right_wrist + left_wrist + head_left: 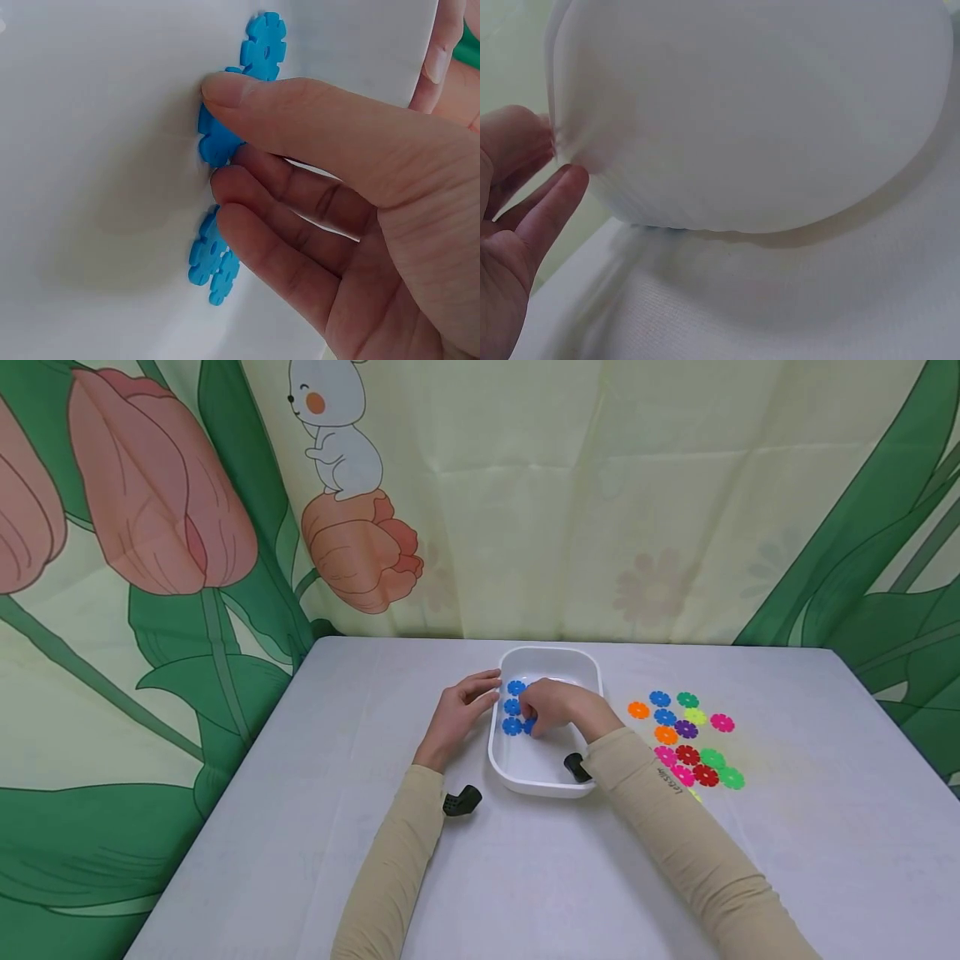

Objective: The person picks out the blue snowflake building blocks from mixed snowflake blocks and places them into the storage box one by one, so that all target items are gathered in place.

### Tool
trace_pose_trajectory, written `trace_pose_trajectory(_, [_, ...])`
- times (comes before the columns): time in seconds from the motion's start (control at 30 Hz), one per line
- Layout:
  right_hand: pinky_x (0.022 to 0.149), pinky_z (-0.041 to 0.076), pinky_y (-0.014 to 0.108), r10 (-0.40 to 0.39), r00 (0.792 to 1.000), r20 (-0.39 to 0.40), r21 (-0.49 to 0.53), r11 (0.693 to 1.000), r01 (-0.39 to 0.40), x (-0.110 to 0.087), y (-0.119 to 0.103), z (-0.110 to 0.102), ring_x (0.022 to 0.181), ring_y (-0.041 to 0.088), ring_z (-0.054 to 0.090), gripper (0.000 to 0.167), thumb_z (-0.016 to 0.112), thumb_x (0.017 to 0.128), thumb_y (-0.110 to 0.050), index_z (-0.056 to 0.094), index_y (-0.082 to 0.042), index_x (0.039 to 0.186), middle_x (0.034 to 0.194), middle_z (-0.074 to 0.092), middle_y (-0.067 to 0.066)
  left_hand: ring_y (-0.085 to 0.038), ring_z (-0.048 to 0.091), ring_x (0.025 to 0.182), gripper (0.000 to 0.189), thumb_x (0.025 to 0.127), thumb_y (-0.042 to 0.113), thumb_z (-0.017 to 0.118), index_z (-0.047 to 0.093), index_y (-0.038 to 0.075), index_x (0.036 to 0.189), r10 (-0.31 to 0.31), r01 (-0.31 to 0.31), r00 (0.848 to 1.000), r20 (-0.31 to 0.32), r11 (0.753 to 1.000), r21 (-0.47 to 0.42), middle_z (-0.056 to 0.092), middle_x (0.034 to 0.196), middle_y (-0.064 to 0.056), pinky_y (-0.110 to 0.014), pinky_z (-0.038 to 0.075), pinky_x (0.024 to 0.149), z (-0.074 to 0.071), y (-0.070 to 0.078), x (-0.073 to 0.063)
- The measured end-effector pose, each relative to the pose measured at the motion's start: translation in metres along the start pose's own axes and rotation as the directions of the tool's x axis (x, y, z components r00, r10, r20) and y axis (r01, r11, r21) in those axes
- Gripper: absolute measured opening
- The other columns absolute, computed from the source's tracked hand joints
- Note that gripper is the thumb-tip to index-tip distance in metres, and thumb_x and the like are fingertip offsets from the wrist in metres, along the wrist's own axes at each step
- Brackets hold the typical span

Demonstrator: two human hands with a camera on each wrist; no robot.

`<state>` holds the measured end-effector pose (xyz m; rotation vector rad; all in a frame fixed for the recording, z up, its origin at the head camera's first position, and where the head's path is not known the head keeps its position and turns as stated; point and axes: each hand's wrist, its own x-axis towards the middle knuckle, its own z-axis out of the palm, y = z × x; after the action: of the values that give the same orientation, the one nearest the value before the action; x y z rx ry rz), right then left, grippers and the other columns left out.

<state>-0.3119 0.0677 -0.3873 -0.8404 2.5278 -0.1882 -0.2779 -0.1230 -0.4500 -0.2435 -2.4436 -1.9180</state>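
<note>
A white tray (pixel 543 764) stands on the table with several blue notched flower-shaped plastic discs (pixel 512 726) laid in rows along its left side. My right hand (pixel 561 702) reaches down into it. In the right wrist view, its thumb and fingers pinch one blue disc (pixel 217 142) close to the tray floor. Other blue discs (pixel 266 46) lie on either side of those fingers. My left hand (pixel 459 712) is at the tray's left rim, fingers loosely extended. In the left wrist view, its fingertips (pixel 574 176) touch the tray's outer wall.
Right of the tray, loose discs in orange, green, yellow, purple, pink, red and blue lie scattered, among them a pink disc (pixel 722 722); my right sleeve (pixel 675 827) overlaps some. Black wrist devices (pixel 462 801) show at both cuffs. A printed curtain (pixel 525 527) hangs behind the table.
</note>
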Motion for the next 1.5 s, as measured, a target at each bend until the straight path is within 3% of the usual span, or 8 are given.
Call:
trace_pose_trajectory(0.27, [0.087,0.05,0.034,0.003,1.0,0.006,-0.006,1.0,-0.003,-0.001,-0.002,0.0,0.089,0.02,0.055,0.024,0.079,0.084,-0.018,0.066,-0.011,0.103,0.09,0.062,0.001,-0.011,0.046,0.132,0.034,0.095,0.026,0.065,0.067,0.009,0.125,0.005,-0.005,1.0,0.001,1.0,-0.009,0.057,0.134,0.015,-0.036,0.038,0.111,0.0,-0.001,0.0])
trace_pose_trajectory(1.13, [0.092,0.051,0.038,0.042,0.999,0.007,0.012,0.999,-0.042,-0.001,-0.003,-0.001,0.092,0.021,0.056,0.026,0.079,0.083,-0.018,0.067,-0.012,0.105,0.093,0.063,0.001,-0.011,0.047,0.132,0.035,0.095,0.027,0.066,0.067,0.009,0.124,0.014,-0.014,1.0,0.004,1.0,-0.004,0.057,0.134,0.014,-0.035,0.038,0.111,-0.001,-0.003,0.002])
trace_pose_trajectory(1.3, [0.09,0.051,0.036,0.015,1.0,-0.023,0.06,0.998,-0.014,-0.007,-0.001,-0.007,0.091,0.021,0.055,0.026,0.078,0.085,-0.017,0.067,-0.009,0.107,0.093,0.063,0.003,-0.012,0.047,0.132,0.034,0.095,0.027,0.066,0.068,0.01,0.124,0.023,-0.023,1.0,0.007,1.0,-0.002,0.057,0.135,0.013,-0.036,0.038,0.111,-0.001,-0.003,0.002])
trace_pose_trajectory(1.5, [0.088,0.053,0.035,-0.052,0.992,-0.115,0.116,0.991,0.065,-0.019,0.007,-0.016,0.092,0.021,0.057,0.032,0.077,0.085,-0.018,0.068,-0.004,0.113,0.096,0.065,0.004,-0.013,0.046,0.132,0.033,0.095,0.028,0.066,0.069,0.012,0.123,0.012,-0.012,1.0,-0.001,1.0,0.009,0.057,0.135,0.014,-0.038,0.038,0.11,-0.001,-0.002,0.001])
